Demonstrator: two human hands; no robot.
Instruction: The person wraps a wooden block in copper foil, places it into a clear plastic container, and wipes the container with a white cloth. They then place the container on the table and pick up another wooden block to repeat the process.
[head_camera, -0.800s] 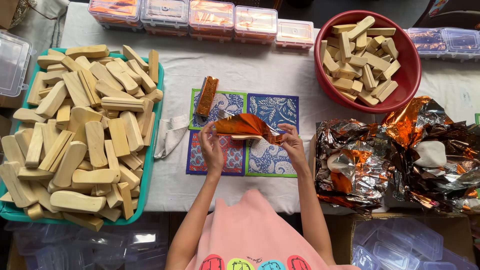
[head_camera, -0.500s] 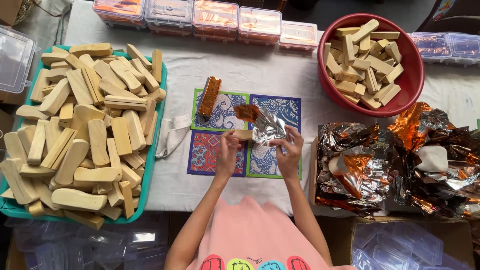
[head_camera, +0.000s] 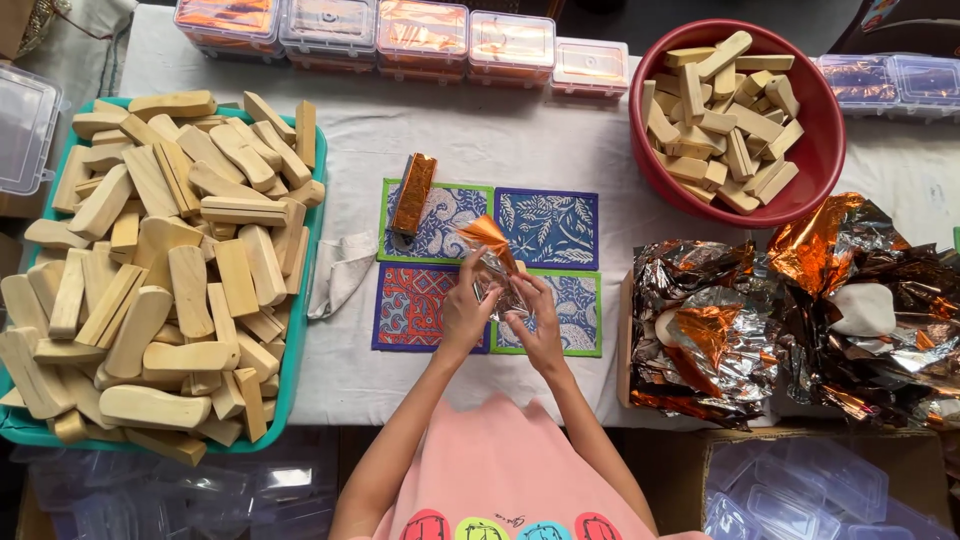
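The foil sheet (head_camera: 497, 268), spread wide a moment ago, is now bunched up small over the patterned mats (head_camera: 545, 228), pinched between the left hand (head_camera: 466, 312) and right hand (head_camera: 535, 318), so the wrapping looks well along.

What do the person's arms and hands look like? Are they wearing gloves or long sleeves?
No gloves and no long sleeves. The left hand and right hand are bare, and both forearms are uncovered right up to the elbows. I see no rings, watch or bracelets. The person wears a pink top with a row of colourful round pictures along the bottom edge of the view.
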